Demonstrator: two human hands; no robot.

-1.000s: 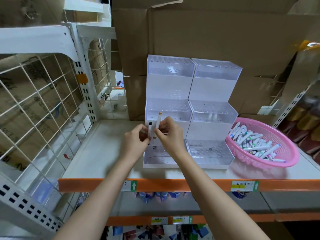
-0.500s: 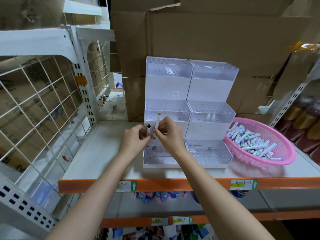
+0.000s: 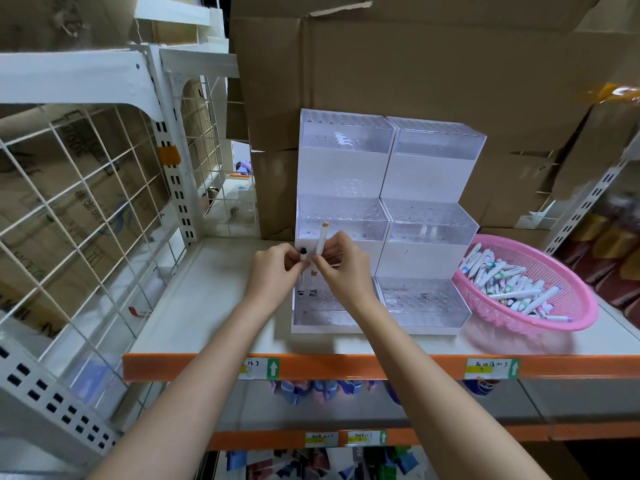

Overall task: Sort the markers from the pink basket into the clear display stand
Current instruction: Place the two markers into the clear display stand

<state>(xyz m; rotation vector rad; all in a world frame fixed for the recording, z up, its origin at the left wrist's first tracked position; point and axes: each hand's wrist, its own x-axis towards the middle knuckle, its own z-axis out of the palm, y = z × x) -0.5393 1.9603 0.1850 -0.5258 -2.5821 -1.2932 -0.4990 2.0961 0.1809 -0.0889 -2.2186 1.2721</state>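
A clear three-tier display stand (image 3: 429, 223) stands on the shelf against cardboard. To its right a pink basket (image 3: 568, 306) holds several white markers (image 3: 502, 282). My left hand (image 3: 273, 275) pinches a white marker with a black cap (image 3: 303, 253), held upright over the stand's lowest left tier. My right hand (image 3: 343, 268) pinches a white marker with an orange cap (image 3: 322, 237), also upright, right beside the first one. Both markers' lower ends sit just above the holes of the lowest tier.
A white wire grid panel (image 3: 86, 209) closes the left side. Cardboard boxes (image 3: 415, 71) rise behind the stand. The shelf's orange front edge (image 3: 346, 367) carries price labels. Packaged goods lie on the lower shelf.
Both hands stay together with the two markers in front of the stand's left column. The view shifted slightly; the markers sit a little lower toward the bottom tier.
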